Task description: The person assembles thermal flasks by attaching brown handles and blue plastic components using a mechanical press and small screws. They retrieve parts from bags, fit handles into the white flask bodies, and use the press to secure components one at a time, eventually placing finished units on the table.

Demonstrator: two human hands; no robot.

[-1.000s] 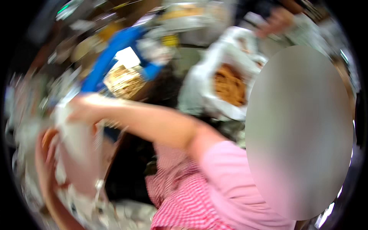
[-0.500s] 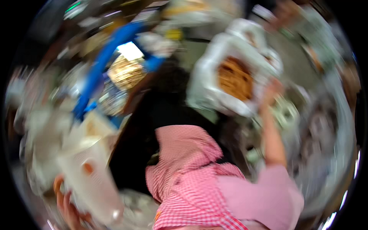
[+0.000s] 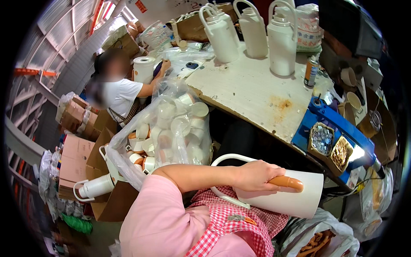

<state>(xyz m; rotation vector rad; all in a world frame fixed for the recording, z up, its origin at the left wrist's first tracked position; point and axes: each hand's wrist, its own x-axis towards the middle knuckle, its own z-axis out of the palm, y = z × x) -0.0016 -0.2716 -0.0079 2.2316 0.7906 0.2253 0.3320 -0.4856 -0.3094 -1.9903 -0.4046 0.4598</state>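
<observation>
My left hand (image 3: 258, 175) reaches across my lap, its fingers closed round an orange-brown handle (image 3: 287, 183). That handle lies against the side of a white cylindrical jug (image 3: 306, 195), which rests on its side over my checked apron. The jug's base points right, and its white carrying loop (image 3: 216, 160) points left. Whether the handle is fixed to the jug I cannot tell. My right hand is out of view. To the lower right, a plastic bag (image 3: 295, 240) holds brown handles (image 3: 316, 244).
Several white jugs (image 3: 282, 49) and a spray can (image 3: 311, 72) stand on the worktable (image 3: 239, 85). At its right is a blue machine (image 3: 338, 122) with trays of small metal parts. A clear bag (image 3: 115, 150) of white cups stands left, before a co-worker (image 3: 124, 92).
My view has swung left, bringing the worktable and co-worker in. The jug now lies across my lap with my left hand on the handle. My right hand, earlier at the bag of brown parts, has left view.
</observation>
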